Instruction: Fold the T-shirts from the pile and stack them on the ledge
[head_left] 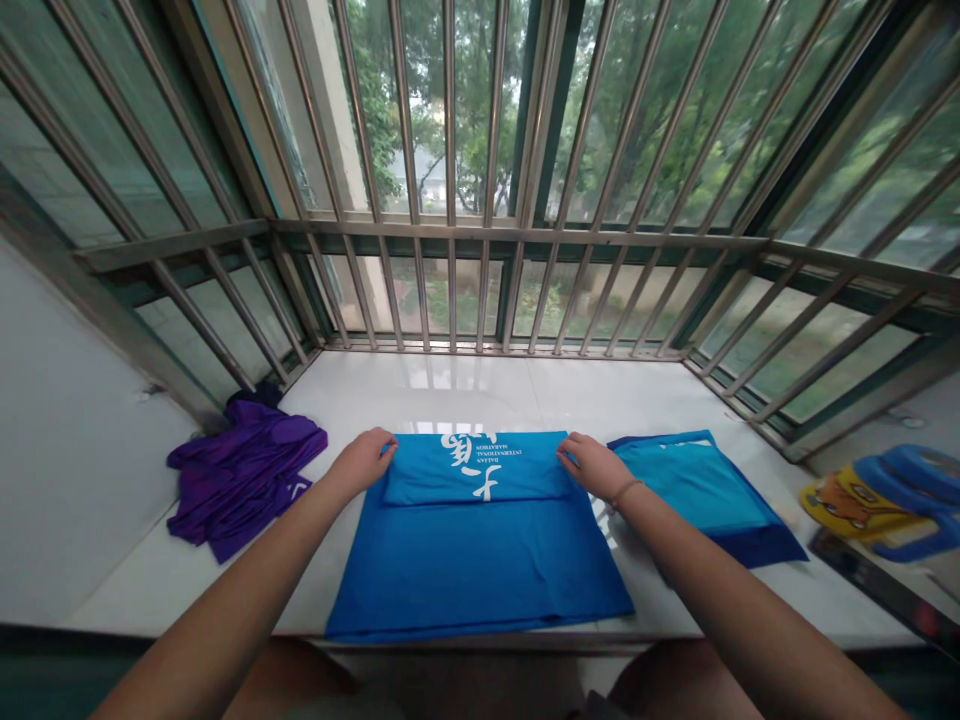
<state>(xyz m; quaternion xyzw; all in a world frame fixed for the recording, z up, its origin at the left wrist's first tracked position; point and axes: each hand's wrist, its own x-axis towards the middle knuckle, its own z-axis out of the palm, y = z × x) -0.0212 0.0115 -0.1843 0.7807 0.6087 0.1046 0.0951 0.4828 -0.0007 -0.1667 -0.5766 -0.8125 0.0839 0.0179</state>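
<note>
Hands on a blue T-shirt (pixel 480 560) that lies flat on a white glossy sill (pixel 480 390), straight ahead of the person and between both forearms. Left hand (pixel 365 458) sits at the left end of the shirt's folded-over top band, fingers curled and closed onto the fabric edge, thumb side toward the cloth; exact pinch hard to tell, looks like a grip on the corner. Right hand (pixel 592 465) sits at the right end of the same band, fingers bunched together on the cloth edge, a thin bracelet (pixel 626 490) on that wrist. White print (pixel 480 458) on the band between the two hands, seen upside down: large white brush characters, not readable, plus small lines reading "DALIAN INTERNATIONAL MARATHON". Just beyond the right hand, on its outer side, a folded lighter-blue garment (pixel 697 485) rests on a darker blue piece, close to the shirt but apart from the hand. Well out past the left hand, a crumpled purple garment (pixel 240 475) with a small white mark lies near the wall. Far out past the right forearm, a yellow and blue object (pixel 877 500) with a cartoon picture, blurred. Metal window bars (pixel 480 200) beyond both hands, trees behind.
</note>
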